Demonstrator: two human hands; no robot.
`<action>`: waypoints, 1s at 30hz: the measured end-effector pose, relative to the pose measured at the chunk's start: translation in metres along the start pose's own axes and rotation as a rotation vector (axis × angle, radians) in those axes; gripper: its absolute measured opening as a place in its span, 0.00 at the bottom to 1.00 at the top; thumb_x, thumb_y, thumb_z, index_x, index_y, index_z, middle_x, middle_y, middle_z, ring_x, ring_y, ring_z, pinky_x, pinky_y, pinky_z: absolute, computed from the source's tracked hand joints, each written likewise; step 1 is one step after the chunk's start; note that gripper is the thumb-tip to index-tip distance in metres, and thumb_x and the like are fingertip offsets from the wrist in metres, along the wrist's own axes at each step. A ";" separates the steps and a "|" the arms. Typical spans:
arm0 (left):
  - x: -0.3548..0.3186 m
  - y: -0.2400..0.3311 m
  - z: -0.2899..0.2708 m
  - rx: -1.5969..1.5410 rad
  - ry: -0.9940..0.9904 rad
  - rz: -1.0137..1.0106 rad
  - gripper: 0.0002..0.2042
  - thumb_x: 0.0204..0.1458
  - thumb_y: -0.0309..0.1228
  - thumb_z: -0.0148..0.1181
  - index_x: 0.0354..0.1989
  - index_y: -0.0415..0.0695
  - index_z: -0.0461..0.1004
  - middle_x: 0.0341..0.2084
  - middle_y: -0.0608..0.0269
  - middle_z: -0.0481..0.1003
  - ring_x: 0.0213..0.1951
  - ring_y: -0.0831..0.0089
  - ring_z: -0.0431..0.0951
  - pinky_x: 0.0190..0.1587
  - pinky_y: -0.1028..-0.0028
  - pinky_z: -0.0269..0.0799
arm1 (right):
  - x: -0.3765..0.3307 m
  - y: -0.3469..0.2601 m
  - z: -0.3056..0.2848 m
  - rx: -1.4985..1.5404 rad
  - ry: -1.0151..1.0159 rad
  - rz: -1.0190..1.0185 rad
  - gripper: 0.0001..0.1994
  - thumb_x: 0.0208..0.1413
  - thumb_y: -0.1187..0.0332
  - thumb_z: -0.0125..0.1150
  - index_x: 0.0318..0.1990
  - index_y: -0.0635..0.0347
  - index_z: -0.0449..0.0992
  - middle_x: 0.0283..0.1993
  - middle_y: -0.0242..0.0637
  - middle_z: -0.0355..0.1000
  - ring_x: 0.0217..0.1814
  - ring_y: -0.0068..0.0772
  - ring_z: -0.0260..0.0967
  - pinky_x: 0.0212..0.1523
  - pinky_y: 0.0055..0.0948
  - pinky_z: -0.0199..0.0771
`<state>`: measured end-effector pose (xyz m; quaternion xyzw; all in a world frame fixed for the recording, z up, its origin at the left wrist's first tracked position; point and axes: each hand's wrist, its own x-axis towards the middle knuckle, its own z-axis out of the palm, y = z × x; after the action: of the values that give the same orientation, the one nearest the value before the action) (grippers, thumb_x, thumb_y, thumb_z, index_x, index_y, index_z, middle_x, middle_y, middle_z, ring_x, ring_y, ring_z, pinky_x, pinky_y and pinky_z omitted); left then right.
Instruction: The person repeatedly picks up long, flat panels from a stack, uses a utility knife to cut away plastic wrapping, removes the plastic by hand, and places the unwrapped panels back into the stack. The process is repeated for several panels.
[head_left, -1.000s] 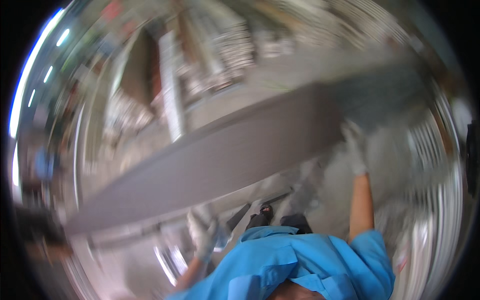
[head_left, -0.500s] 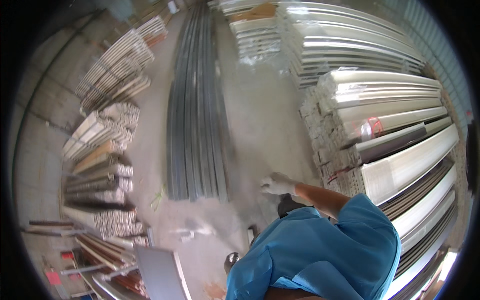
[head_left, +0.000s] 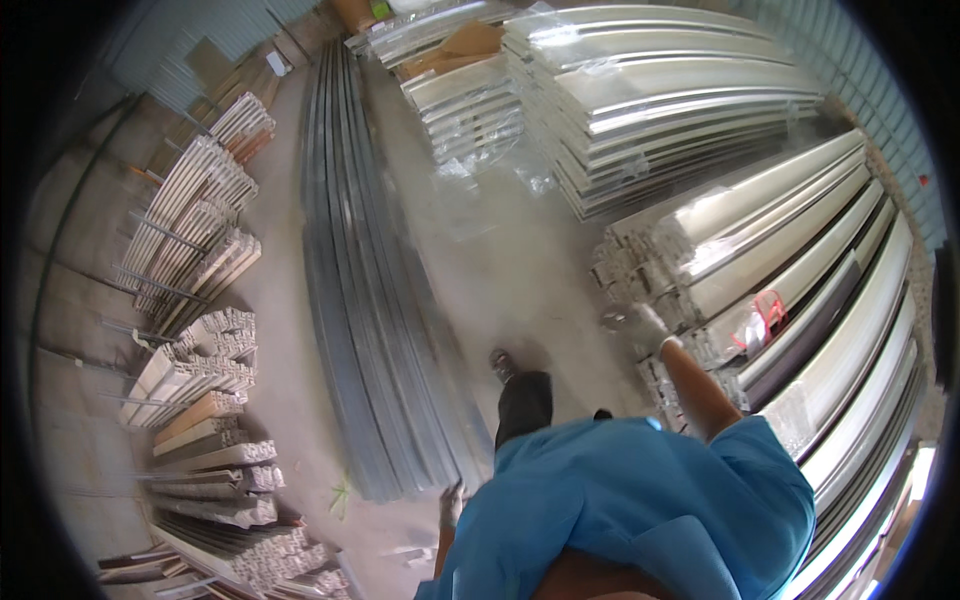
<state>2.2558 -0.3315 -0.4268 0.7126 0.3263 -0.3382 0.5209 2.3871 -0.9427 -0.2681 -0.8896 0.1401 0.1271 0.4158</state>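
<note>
My right hand (head_left: 643,324) wears a white glove and reaches out to the right, its fingers loose and nothing in them. It hangs just before the cut ends of a stack of long pale metal profiles (head_left: 800,270) wrapped in clear film. My left hand (head_left: 452,503) hangs low by my hip, half hidden by my blue shirt (head_left: 640,500), and its grip is too small and blurred to read. My dark shoe (head_left: 503,363) steps forward on the concrete floor (head_left: 500,260).
A long bundle of grey metal strips (head_left: 365,300) lies on the floor left of my feet. More wrapped profile stacks (head_left: 640,90) stand at the back right. Short profile offcuts (head_left: 195,370) are piled on racks along the left wall.
A second ago a long grey panel crossed the view with my right hand raised near it. The view has swung down to the floor, the panel is out of sight, and my right arm has lowered.
</note>
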 end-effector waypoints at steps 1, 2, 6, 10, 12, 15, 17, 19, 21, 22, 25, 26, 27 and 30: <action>0.022 0.038 -0.005 -0.059 0.026 0.013 0.26 0.58 0.47 0.60 0.58 0.41 0.72 0.49 0.50 0.77 0.46 0.58 0.80 0.49 0.57 0.74 | 0.015 0.020 0.003 0.099 0.009 0.152 0.15 0.58 0.59 0.63 0.50 0.55 0.81 0.50 0.37 0.80 0.49 0.36 0.78 0.50 0.33 0.77; 0.044 0.080 -0.013 -0.122 0.071 -0.044 0.25 0.58 0.47 0.60 0.59 0.42 0.71 0.49 0.50 0.77 0.46 0.59 0.79 0.48 0.58 0.74 | 0.031 0.040 0.007 0.256 0.036 0.146 0.15 0.59 0.60 0.62 0.50 0.55 0.80 0.51 0.37 0.79 0.49 0.37 0.78 0.51 0.33 0.77; 0.137 0.267 -0.027 -0.020 0.069 0.087 0.22 0.59 0.42 0.60 0.56 0.42 0.72 0.45 0.56 0.77 0.42 0.68 0.79 0.40 0.65 0.75 | 0.055 0.107 0.025 -0.755 0.028 -0.157 0.13 0.62 0.57 0.59 0.49 0.48 0.81 0.39 0.33 0.80 0.41 0.33 0.79 0.37 0.34 0.78; 0.206 0.442 0.000 0.098 -0.100 0.300 0.13 0.60 0.32 0.60 0.51 0.43 0.73 0.40 0.66 0.80 0.28 0.73 0.78 0.29 0.75 0.73 | 0.045 0.110 0.045 0.610 0.167 0.798 0.13 0.60 0.57 0.63 0.45 0.52 0.80 0.33 0.34 0.77 0.31 0.33 0.76 0.28 0.37 0.77; 0.224 0.514 0.038 0.211 -0.163 0.516 0.14 0.62 0.33 0.58 0.54 0.42 0.73 0.43 0.64 0.79 0.32 0.73 0.78 0.33 0.76 0.73 | 0.051 0.100 0.059 0.695 0.174 0.890 0.14 0.58 0.56 0.65 0.45 0.53 0.80 0.33 0.35 0.76 0.29 0.34 0.74 0.28 0.38 0.77; 0.238 0.603 0.095 0.234 -0.305 0.612 0.15 0.62 0.31 0.56 0.56 0.41 0.72 0.46 0.64 0.79 0.38 0.71 0.79 0.40 0.74 0.74 | 0.087 0.088 0.072 0.604 0.030 0.807 0.15 0.57 0.56 0.66 0.47 0.53 0.79 0.33 0.37 0.76 0.29 0.33 0.74 0.31 0.35 0.78; 0.249 0.646 0.131 0.193 -0.354 0.605 0.14 0.62 0.30 0.55 0.55 0.42 0.74 0.46 0.64 0.79 0.40 0.70 0.79 0.42 0.72 0.74 | 0.129 0.084 0.057 0.365 -0.095 0.477 0.16 0.56 0.58 0.66 0.50 0.53 0.79 0.35 0.37 0.77 0.32 0.32 0.76 0.36 0.31 0.78; 0.275 0.693 0.162 0.100 -0.429 0.577 0.12 0.61 0.30 0.56 0.52 0.42 0.76 0.44 0.65 0.79 0.41 0.72 0.79 0.43 0.72 0.74 | 0.197 0.072 0.024 -0.509 -0.165 -0.013 0.16 0.53 0.63 0.64 0.51 0.49 0.80 0.40 0.34 0.80 0.37 0.36 0.79 0.42 0.30 0.78; 0.301 0.722 0.180 -0.037 -0.495 0.415 0.10 0.60 0.30 0.59 0.46 0.44 0.79 0.41 0.66 0.80 0.40 0.77 0.78 0.41 0.74 0.75 | 0.272 0.049 -0.033 0.403 0.114 0.713 0.13 0.53 0.63 0.63 0.46 0.48 0.83 0.43 0.35 0.81 0.41 0.41 0.79 0.44 0.36 0.78; 0.313 0.737 0.187 0.127 -0.454 0.485 0.09 0.59 0.31 0.59 0.46 0.44 0.79 0.41 0.65 0.80 0.40 0.76 0.78 0.40 0.73 0.75 | 0.310 0.033 -0.069 0.245 0.181 0.536 0.12 0.54 0.61 0.63 0.44 0.50 0.82 0.42 0.37 0.80 0.41 0.43 0.79 0.44 0.37 0.77; 0.340 0.770 0.189 0.425 -0.219 0.345 0.09 0.58 0.33 0.60 0.43 0.44 0.80 0.39 0.64 0.81 0.37 0.74 0.80 0.37 0.72 0.76 | 0.428 -0.020 -0.181 0.100 0.381 0.222 0.12 0.55 0.58 0.61 0.38 0.54 0.82 0.39 0.42 0.79 0.39 0.50 0.77 0.43 0.41 0.77; 0.346 0.780 0.188 0.430 -0.204 0.367 0.10 0.57 0.34 0.61 0.44 0.44 0.80 0.37 0.65 0.80 0.35 0.73 0.80 0.35 0.72 0.75 | 0.465 -0.037 -0.220 -0.273 0.434 -0.187 0.12 0.55 0.57 0.61 0.39 0.54 0.82 0.36 0.44 0.79 0.39 0.50 0.77 0.43 0.42 0.76; 0.351 0.788 0.187 0.456 -0.148 0.305 0.11 0.56 0.35 0.63 0.44 0.44 0.80 0.35 0.65 0.80 0.33 0.72 0.80 0.33 0.71 0.75 | 0.493 -0.056 -0.252 -0.081 0.422 0.081 0.13 0.55 0.57 0.62 0.40 0.55 0.82 0.35 0.45 0.79 0.39 0.50 0.77 0.43 0.41 0.76; 0.360 0.810 0.191 0.282 -0.127 0.231 0.13 0.55 0.38 0.64 0.45 0.45 0.78 0.33 0.65 0.78 0.30 0.71 0.79 0.30 0.70 0.73 | 0.553 -0.101 -0.341 0.074 0.594 -0.026 0.13 0.56 0.59 0.63 0.43 0.56 0.82 0.38 0.46 0.80 0.41 0.47 0.79 0.46 0.37 0.77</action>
<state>3.0922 -0.6726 -0.3439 0.7885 0.1580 -0.3630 0.4707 2.9739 -1.2247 -0.1749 -0.8737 0.2488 -0.1495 0.3904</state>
